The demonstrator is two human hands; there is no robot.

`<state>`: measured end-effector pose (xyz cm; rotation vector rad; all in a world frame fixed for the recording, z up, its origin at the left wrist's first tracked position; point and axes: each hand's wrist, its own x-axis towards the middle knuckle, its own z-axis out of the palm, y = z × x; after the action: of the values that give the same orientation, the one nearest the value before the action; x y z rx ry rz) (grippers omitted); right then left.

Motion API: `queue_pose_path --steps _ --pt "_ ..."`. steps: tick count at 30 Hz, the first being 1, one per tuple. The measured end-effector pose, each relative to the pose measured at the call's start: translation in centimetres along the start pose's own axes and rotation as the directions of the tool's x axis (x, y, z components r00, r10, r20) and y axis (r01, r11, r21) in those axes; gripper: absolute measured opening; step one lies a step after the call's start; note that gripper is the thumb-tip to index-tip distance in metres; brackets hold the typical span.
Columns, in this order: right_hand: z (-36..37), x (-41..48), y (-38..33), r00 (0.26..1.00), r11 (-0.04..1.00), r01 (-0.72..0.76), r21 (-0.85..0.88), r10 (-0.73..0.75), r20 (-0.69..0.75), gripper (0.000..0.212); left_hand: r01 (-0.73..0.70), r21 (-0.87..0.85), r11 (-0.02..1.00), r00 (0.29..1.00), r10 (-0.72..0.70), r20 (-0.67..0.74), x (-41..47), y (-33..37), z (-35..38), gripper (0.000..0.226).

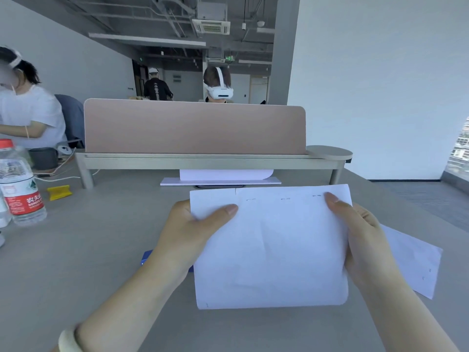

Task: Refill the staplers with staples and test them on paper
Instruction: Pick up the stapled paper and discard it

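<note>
Left hand (187, 232) and right hand (365, 240) pinch a paper (269, 250) by its sides above the desk (101, 250), thumbs on its front. Three staples (286, 199) line its top edge. At far left stands a bottle (20, 189) with a red label reading "农夫".

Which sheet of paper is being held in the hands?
The middle sheet, pinched by the left hand and right hand; the other sheet lies flat on the desk at right.

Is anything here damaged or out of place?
The held paper has what looks like a small tear in its top edge, left of three staple marks. Another sheet lies askew on the table beside the right hand.
</note>
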<state>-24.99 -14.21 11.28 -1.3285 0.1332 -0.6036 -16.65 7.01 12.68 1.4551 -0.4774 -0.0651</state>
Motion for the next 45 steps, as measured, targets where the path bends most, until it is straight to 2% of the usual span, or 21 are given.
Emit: queue_pose_path --steps 9,14,17,19,20,22,24,26,28,30,31,32,36,39,42,45 --pt "0.6 -0.3 -0.6 1.000 0.999 0.011 -0.033 -0.010 0.010 0.029 -0.044 -0.029 0.999 0.999 0.045 0.011 -0.1 0.3 -0.4 0.021" --pt "0.6 -0.3 -0.6 1.000 1.000 0.012 -0.029 -0.012 0.004 0.028 -0.024 -0.040 0.999 0.995 0.028 0.094 0.0 0.0 -1.0 0.004" --pt "0.2 0.3 -0.6 1.000 0.999 0.003 -0.033 -0.004 -0.025 0.032 0.018 0.097 0.995 0.965 -0.043 0.259 0.1 -1.3 -2.4 0.023" --pt "0.1 0.9 -1.4 0.999 0.999 0.008 -0.036 -0.010 -0.050 0.037 0.054 0.261 0.964 0.919 -0.151 0.365 -0.4 -2.3 -2.9 0.022" --pt "0.2 1.2 -2.0 0.999 0.999 0.007 -0.039 -0.009 -0.052 0.036 0.064 0.321 0.945 0.917 -0.182 0.354 -0.6 -2.6 -2.9 0.020" --pt "0.1 2.1 -3.4 1.000 0.998 0.023 -0.058 -0.022 0.020 0.034 0.074 0.319 0.945 0.956 -0.158 0.246 -0.3 -2.7 -2.8 0.012" --pt "-0.1 3.2 -5.0 0.986 0.993 0.047 -0.108 -0.029 0.161 0.050 0.085 0.202 0.976 0.986 -0.112 0.126 0.4 -1.7 -2.7 0.008" --pt "-0.5 3.6 -6.1 0.943 0.972 0.071 -0.226 0.008 0.331 0.060 0.087 0.068 0.994 0.993 -0.092 0.072 1.5 -0.3 -2.7 0.012" --pt "-1.0 3.6 -5.7 0.896 0.927 0.078 -0.366 0.096 0.433 0.041 0.081 -0.010 0.997 0.992 -0.079 0.095 2.3 0.5 -2.9 0.014" --pt "-1.1 3.1 -4.5 0.893 0.893 0.074 -0.443 0.138 0.428 0.025 0.098 -0.023 0.995 0.983 -0.093 0.157 2.7 0.6 -3.1 0.017" --pt "-1.1 3.0 -3.9 0.900 0.893 0.063 -0.446 0.142 0.412 0.022 0.122 -0.013 0.992 0.976 -0.118 0.185 2.7 0.4 -3.1 0.026" --pt "-1.3 3.0 -3.1 0.910 0.896 0.053 -0.442 0.139 0.391 0.020 0.150 -0.004 0.989 0.967 -0.146 0.208 2.6 0.1 -3.1 0.034" --pt "-2.2 3.2 -0.9 0.918 0.913 -0.002 -0.409 0.164 0.362 0.022 0.163 0.070 0.984 0.950 -0.175 0.259 2.3 -1.3 -3.1 0.037" --pt "-3.3 3.3 0.4 0.898 0.969 -0.112 -0.222 0.194 0.394 0.030 0.195 0.025 0.981 0.936 -0.194 0.293 2.4 -2.3 -3.4 0.038" --pt "-4.0 3.3 1.2 0.892 0.966 -0.250 -0.066 0.256 0.373 0.029 0.208 -0.003 0.978 0.926 -0.196 0.323 2.6 -2.9 -3.3 0.033" --pt "-4.8 3.8 2.2 0.896 0.932 -0.341 -0.123 0.362 0.256 0.029 0.132 0.125 0.983 0.951 -0.162 0.262 2.8 -3.0 -2.5 0.019"
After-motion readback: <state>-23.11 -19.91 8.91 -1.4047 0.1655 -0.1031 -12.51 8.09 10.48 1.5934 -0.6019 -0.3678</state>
